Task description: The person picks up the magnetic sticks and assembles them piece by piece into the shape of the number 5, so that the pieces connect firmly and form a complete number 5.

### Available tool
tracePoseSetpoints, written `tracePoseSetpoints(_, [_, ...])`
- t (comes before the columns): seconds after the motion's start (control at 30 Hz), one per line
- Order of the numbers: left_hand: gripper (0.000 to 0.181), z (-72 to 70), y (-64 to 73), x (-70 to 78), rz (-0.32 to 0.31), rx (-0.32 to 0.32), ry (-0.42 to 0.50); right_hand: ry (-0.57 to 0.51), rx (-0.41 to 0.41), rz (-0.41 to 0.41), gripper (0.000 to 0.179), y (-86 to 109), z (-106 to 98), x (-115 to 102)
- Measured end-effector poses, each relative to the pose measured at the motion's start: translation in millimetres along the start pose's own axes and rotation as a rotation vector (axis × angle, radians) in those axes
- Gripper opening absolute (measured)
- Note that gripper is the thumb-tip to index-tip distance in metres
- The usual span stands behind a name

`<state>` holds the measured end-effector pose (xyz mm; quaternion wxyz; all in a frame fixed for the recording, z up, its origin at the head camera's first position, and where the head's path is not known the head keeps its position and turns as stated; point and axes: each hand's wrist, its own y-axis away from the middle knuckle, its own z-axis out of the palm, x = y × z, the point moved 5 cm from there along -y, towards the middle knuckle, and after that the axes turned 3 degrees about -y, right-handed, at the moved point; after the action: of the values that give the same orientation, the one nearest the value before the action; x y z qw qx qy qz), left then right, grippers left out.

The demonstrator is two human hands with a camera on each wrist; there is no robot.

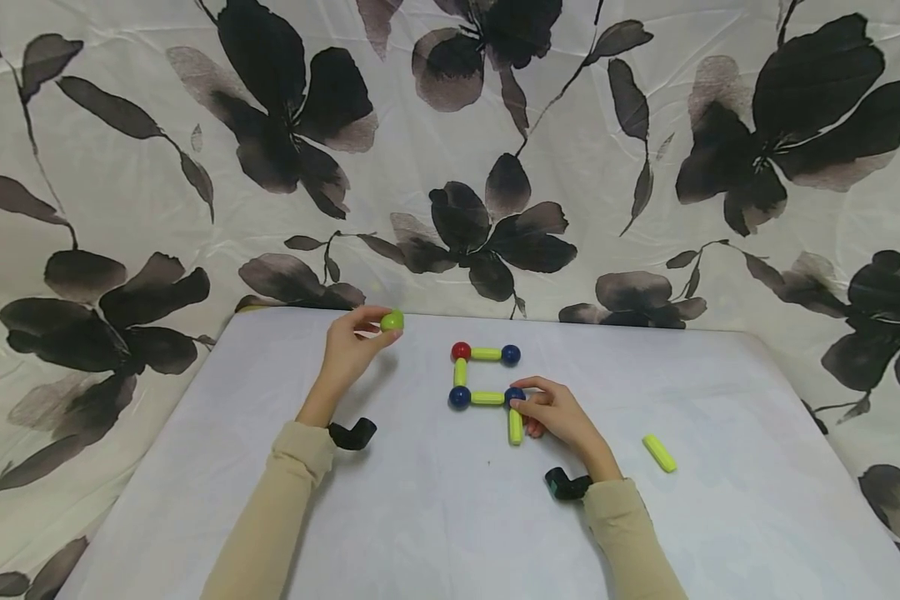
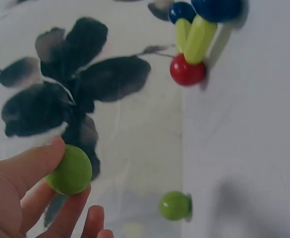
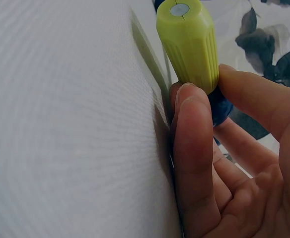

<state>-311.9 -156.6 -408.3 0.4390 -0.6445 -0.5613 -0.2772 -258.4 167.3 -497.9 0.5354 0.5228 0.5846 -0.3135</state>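
Note:
My left hand pinches a green ball between thumb and fingers, raised over the table's far left. A second green ball lies near the far edge, close behind it in the head view. My right hand grips a blue ball at the near right corner of a magnetic-looking shape of sticks and balls. From that ball a yellow-green stick with a metal disc in its end points toward me. The shape also has a red ball, two more blue balls and three more yellow-green sticks.
A loose yellow-green stick lies on the white table to the right of my right hand. Black wrist cameras sit at both wrists. A flower-printed cloth hangs behind the table's far edge.

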Motion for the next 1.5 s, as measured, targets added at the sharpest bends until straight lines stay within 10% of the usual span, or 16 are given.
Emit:
tracePoseSetpoints(0.63, [0.028, 63.6, 66.7, 42.4, 0.012, -0.234, 0.029, -0.007, -0.007, -0.005, 0.04, -0.4, -1, -2])
tracePoseSetpoints(1.03, [0.031, 128.1, 106.3, 37.4, -0.05, -0.391, 0.074, -0.005, -0.043, -0.036, 0.038, 16.9, 3, -36])
tracePoseSetpoints(1.5, [0.031, 158.7, 130.9, 30.2, -0.051, -0.403, 0.169, -0.017, -0.044, -0.055, 0.038, 17.6, 4, -36])
